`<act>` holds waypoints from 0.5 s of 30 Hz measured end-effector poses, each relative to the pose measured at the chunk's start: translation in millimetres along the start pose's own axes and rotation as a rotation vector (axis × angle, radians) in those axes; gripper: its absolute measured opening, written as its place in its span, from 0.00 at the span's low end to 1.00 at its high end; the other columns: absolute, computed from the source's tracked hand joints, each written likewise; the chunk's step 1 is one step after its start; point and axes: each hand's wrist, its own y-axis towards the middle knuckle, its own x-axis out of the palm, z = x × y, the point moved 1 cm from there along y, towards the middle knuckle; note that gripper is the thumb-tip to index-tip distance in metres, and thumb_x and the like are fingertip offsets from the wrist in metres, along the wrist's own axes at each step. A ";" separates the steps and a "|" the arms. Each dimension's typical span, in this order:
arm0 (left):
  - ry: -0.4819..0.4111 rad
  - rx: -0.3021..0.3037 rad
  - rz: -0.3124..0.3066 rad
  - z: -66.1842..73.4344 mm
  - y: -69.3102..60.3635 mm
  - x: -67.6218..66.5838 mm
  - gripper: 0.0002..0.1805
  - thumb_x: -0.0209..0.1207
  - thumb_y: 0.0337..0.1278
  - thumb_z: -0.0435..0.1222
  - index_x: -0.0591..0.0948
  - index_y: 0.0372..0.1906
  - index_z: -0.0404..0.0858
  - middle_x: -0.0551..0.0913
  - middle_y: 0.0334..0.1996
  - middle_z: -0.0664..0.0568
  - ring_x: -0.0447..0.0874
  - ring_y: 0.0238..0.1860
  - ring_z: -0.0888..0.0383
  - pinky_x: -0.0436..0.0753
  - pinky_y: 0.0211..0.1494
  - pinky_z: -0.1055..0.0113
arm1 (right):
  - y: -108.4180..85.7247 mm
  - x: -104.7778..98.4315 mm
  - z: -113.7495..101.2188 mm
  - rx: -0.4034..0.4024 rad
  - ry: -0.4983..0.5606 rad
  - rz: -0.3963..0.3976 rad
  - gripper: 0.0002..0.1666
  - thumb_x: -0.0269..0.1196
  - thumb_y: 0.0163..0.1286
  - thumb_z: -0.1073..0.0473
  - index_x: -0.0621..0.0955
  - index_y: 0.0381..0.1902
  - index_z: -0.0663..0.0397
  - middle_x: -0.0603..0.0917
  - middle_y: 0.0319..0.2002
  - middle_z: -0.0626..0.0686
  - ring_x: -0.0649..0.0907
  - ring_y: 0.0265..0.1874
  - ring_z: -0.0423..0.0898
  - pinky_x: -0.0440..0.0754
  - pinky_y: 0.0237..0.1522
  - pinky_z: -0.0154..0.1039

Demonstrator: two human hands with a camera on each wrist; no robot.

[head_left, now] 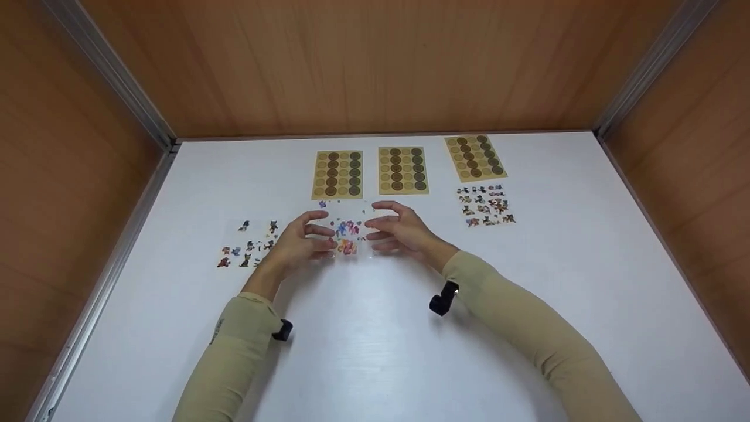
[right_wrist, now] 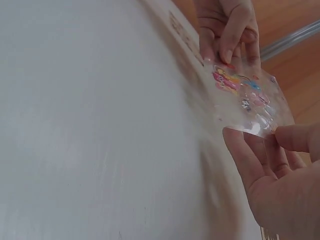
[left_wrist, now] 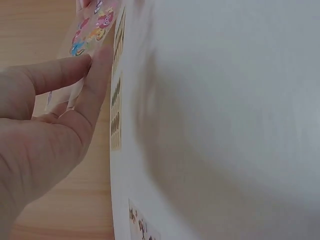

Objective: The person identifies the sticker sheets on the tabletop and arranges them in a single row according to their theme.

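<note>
Between both hands a clear sticker sheet (head_left: 348, 230) with colourful pony figures is held up off the white table. My left hand (head_left: 303, 241) pinches its left edge, thumb on the near face and fingers behind, as the left wrist view shows on the sheet (left_wrist: 95, 27). On the opposite edge my right hand (head_left: 404, 231) pinches the sheet between thumb and fingers. In the right wrist view the transparent sheet (right_wrist: 250, 97) reflects light and looks slightly bent. Just left of my left hand lies another clear sticker sheet (head_left: 235, 251) with small figures, partly covered by that hand.
Three brown sheets of round stickers lie along the back: a left one (head_left: 338, 174), a middle one (head_left: 403, 170) and a tilted right one (head_left: 475, 158). Below the last lies a clear figure-sticker sheet (head_left: 484, 205). Wooden walls (head_left: 375, 70) enclose the white table (head_left: 363, 351).
</note>
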 end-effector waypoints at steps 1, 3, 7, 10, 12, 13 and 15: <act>0.006 -0.009 0.015 -1.6 -0.1 -2.4 0.40 0.61 0.60 0.19 0.63 0.76 0.40 0.77 0.56 0.38 0.85 0.49 0.45 0.86 0.54 0.53 | 1.8 3.0 -0.2 -0.005 -0.010 0.005 0.32 0.61 0.75 0.65 0.67 0.73 0.52 0.85 0.56 0.61 0.89 0.42 0.53 0.88 0.45 0.51; 0.013 -0.026 0.040 -5.1 -0.2 -6.3 0.42 0.61 0.59 0.19 0.61 0.77 0.41 0.78 0.56 0.39 0.84 0.49 0.46 0.87 0.54 0.54 | 5.2 8.1 0.2 -0.022 -0.040 0.009 0.34 0.60 0.75 0.66 0.64 0.75 0.51 0.85 0.55 0.61 0.90 0.41 0.52 0.89 0.43 0.49; 0.026 -0.043 0.056 -11.6 -0.3 -10.2 0.46 0.61 0.60 0.21 0.55 0.80 0.42 0.77 0.57 0.39 0.84 0.50 0.47 0.86 0.54 0.58 | 9.4 14.3 3.5 -0.054 -0.098 0.028 0.38 0.61 0.74 0.68 0.62 0.77 0.49 0.84 0.54 0.60 0.89 0.43 0.55 0.89 0.43 0.48; 0.068 -0.049 0.062 -15.5 -1.7 -12.8 0.49 0.62 0.60 0.22 0.50 0.82 0.41 0.77 0.59 0.40 0.84 0.50 0.48 0.86 0.54 0.60 | 11.0 18.1 5.6 -0.075 -0.144 0.015 0.41 0.62 0.72 0.69 0.60 0.79 0.50 0.82 0.57 0.60 0.86 0.48 0.57 0.89 0.45 0.49; 0.110 -0.053 0.083 -17.4 -3.4 -15.5 0.49 0.61 0.61 0.23 0.49 0.82 0.41 0.77 0.58 0.40 0.85 0.49 0.48 0.87 0.52 0.60 | 11.7 21.0 5.7 -0.101 -0.180 -0.020 0.42 0.62 0.72 0.69 0.59 0.80 0.52 0.79 0.61 0.59 0.85 0.52 0.58 0.88 0.48 0.49; 0.132 -0.055 0.094 -18.0 -4.7 -17.0 0.49 0.61 0.62 0.23 0.49 0.82 0.40 0.77 0.58 0.41 0.85 0.48 0.49 0.87 0.51 0.61 | 12.0 22.3 5.6 -0.118 -0.206 -0.045 0.43 0.62 0.73 0.68 0.58 0.80 0.52 0.77 0.63 0.59 0.84 0.54 0.58 0.88 0.49 0.48; 0.182 -0.048 0.111 -18.8 -6.9 -19.9 0.48 0.60 0.63 0.25 0.47 0.82 0.38 0.76 0.58 0.41 0.84 0.47 0.50 0.87 0.50 0.62 | 12.3 23.9 5.2 -0.161 -0.259 -0.099 0.44 0.62 0.73 0.67 0.56 0.81 0.54 0.74 0.66 0.60 0.81 0.59 0.57 0.86 0.53 0.48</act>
